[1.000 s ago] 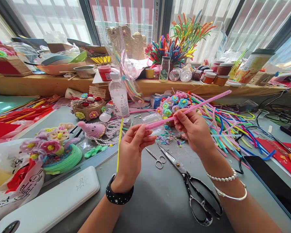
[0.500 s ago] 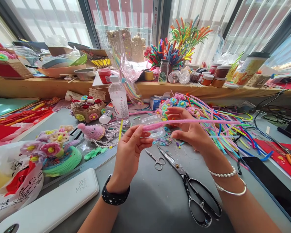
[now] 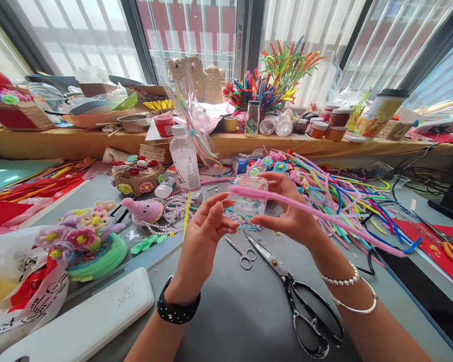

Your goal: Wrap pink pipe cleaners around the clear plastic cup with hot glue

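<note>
Nearest on the grey table point(image 3: 234, 322), a white power bank point(image 3: 83, 322) lies at the left. Big black scissors point(image 3: 309, 311) lie right of centre, and a dark phone point(image 3: 430, 301) is at the right edge. Small scissors point(image 3: 245, 251) sit just beyond, under the hands.

The left hand point(image 3: 207, 226) has a black watch point(image 3: 177, 309) on its wrist. It is raised at the centre with the fingers loosely curled and the thumb and forefinger apart. Its fingertips are just beside the left end of a pink stem point(image 3: 324, 216); whether they touch it cannot be told.

The right hand point(image 3: 292, 216), with bracelets point(image 3: 347, 286) on its wrist, is closed around a clear jar point(image 3: 249, 198). Its fingers are over the top and its thumb underneath. The stem, above the table's middle, crosses the front of the jar and the palm, then slopes down and right toward the phone.

A yellow stem point(image 3: 187, 213) stands just left of the left hand. Further left are a green flower basket point(image 3: 94, 246), a pink knitted figure point(image 3: 143, 208) and white beads point(image 3: 169, 206).

Beyond the hands stand a water bottle point(image 3: 184, 161) and a woven basket point(image 3: 136, 173). A loose pile of coloured stems point(image 3: 347, 193) spreads to the right.

Farthest back, a wooden sill point(image 3: 60, 141) holds bowls, small jars, a bunch of bright stems point(image 3: 279, 75) and a tall cup point(image 3: 379, 113). Windows rise behind it.
</note>
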Demonstrator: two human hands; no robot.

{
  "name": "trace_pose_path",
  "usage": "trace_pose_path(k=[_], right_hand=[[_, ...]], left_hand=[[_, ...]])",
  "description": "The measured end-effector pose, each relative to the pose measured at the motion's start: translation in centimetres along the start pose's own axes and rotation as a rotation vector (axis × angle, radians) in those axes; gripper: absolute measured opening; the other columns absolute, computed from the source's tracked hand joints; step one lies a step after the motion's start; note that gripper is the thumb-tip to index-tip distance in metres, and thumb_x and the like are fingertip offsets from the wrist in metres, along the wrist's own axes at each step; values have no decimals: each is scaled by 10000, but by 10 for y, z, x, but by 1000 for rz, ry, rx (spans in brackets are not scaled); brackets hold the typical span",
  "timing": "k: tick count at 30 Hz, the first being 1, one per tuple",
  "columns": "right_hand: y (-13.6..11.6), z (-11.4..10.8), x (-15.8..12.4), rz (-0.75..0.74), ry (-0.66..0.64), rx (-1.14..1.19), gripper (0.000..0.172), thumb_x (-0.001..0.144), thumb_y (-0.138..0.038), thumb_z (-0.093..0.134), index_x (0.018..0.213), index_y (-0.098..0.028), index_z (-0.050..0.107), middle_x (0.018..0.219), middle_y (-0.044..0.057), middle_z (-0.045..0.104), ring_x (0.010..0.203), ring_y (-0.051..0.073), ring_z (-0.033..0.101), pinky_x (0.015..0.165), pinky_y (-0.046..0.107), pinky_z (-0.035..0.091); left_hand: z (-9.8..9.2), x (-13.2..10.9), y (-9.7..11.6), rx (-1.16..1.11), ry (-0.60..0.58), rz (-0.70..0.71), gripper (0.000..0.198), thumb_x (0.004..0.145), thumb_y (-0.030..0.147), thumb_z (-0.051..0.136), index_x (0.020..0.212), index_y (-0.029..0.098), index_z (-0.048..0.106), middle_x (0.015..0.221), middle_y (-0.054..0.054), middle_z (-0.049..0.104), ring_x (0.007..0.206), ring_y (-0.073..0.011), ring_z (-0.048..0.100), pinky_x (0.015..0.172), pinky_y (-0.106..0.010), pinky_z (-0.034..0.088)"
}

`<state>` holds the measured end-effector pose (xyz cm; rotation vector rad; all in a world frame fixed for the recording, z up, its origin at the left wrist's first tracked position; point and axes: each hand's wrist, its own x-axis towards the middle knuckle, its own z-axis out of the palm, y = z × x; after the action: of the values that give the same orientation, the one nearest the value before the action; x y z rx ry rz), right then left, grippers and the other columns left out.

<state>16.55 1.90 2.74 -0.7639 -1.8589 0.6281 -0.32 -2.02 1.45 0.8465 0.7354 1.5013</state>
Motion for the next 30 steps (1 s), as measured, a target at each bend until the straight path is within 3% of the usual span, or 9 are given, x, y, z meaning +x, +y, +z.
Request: trace_pose_path(k=[2,5,8,12,16,21,25,27,30], right_hand=[[-3,7,-2,-23,92,-48,629,599,-360,779,1123,-249,448,1155,67,488,1031,216,524,845,367,510],[-7,18,-5,-55,150,-114,627,600,-364,779,1112,-246,438,1128,68,475,975,206,531,813,365,512],[-9,26,-8,-69,204,-111,622,609,-357,774,1112,-252,422,1129,74,465,988,209,524,820,367,506],[-10,33,-10,-85,224,-119,632,610,-355,775,1116,-259,408,1148,89,465,1049,234,506,868,400,486],[-9,32,-8,-104,154,-134,662,598,-373,780,1134,-259,409,1156,94,476,1085,256,496,888,431,474],[-9,9,-3,-100,-111,-155,684,668,-396,730,1246,-259,392,1289,113,421,1219,266,406,924,432,459],[-14,-9,-1,-103,-248,-151,749,707,-373,699,1342,-272,316,1374,101,379,1276,266,355,946,431,440],[-16,-12,-2,-116,-289,-172,685,721,-333,687,1317,-261,356,1328,93,448,1231,261,406,935,422,436],[-18,-9,-3,-106,-250,-179,550,716,-319,690,1203,-241,446,1099,67,587,1029,226,529,835,374,465]], left_hand=[[-1,1,-3,27,-31,-25,375,671,382,729,996,223,630,997,-9,627,759,-103,642,586,-162,523],[1,0,-6,10,-121,-65,462,707,365,706,1123,209,579,1189,-57,575,1071,-165,565,838,-211,500],[3,-2,-7,-41,-205,-69,551,738,378,676,1235,215,505,1254,-74,553,1194,-207,490,978,-273,421],[4,-5,-5,-81,-229,-127,572,759,432,635,1266,210,492,1197,-86,598,1192,-238,499,998,-325,407],[2,-3,-5,-138,-191,-137,484,753,420,646,1182,212,566,1148,-72,631,1158,-232,533,965,-317,442],[-2,0,0,-181,-141,-85,375,780,444,599,1055,192,637,1104,-67,651,1066,-234,592,890,-335,495],[-6,-1,4,-53,-231,-150,369,809,422,567,1099,201,625,1008,-69,684,1021,-230,609,865,-333,490],[-6,0,4,29,-292,-204,433,776,465,593,1115,196,620,990,-82,689,1022,-247,607,843,-330,490],[-4,2,2,64,-322,-209,550,720,591,575,1098,194,627,1011,-93,683,1022,-265,604,841,-349,489]])
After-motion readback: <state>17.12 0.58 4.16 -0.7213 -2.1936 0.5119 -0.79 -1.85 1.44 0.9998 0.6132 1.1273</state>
